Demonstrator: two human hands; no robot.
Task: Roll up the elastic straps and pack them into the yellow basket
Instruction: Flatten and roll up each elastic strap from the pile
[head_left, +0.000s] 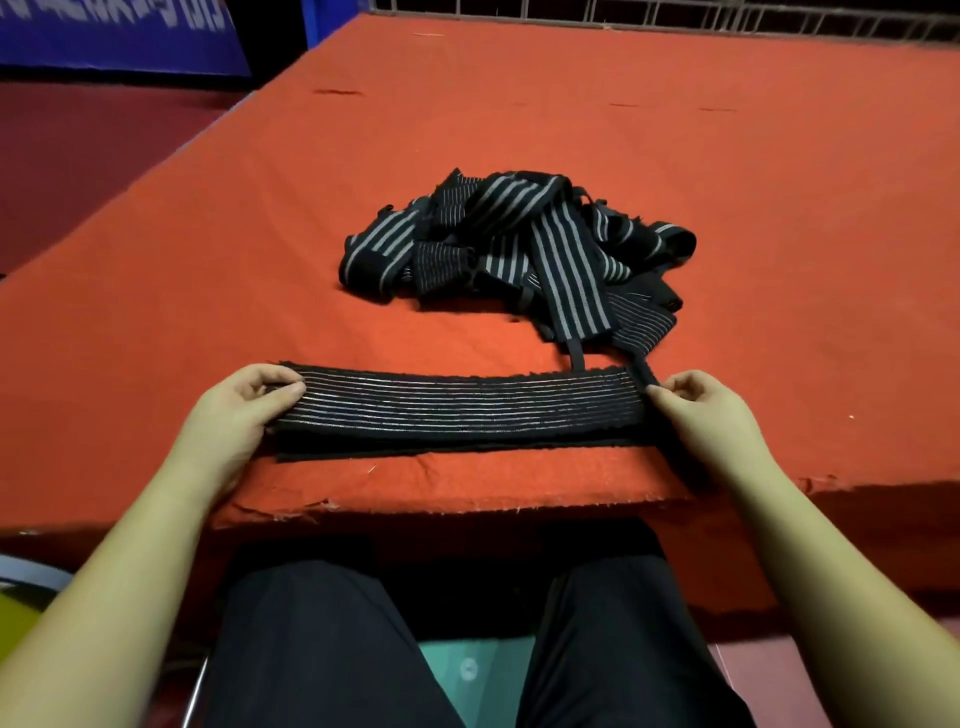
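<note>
A black elastic strap with thin grey stripes (467, 410) lies stretched flat across the near part of the red table (519, 130). My left hand (244, 410) grips its left end with thumb on top. My right hand (698, 410) pinches its right end, where a narrow black loop sticks up. Behind it sits a tangled pile of several black and grey striped straps (514, 249). A sliver of yellow (13, 623) shows at the lower left edge; I cannot tell whether it is the basket.
The table's frayed front edge (467, 506) runs just behind my knees. A wire fence (675, 13) lines the far side. A blue banner (114, 31) hangs at the upper left, over a dark red floor.
</note>
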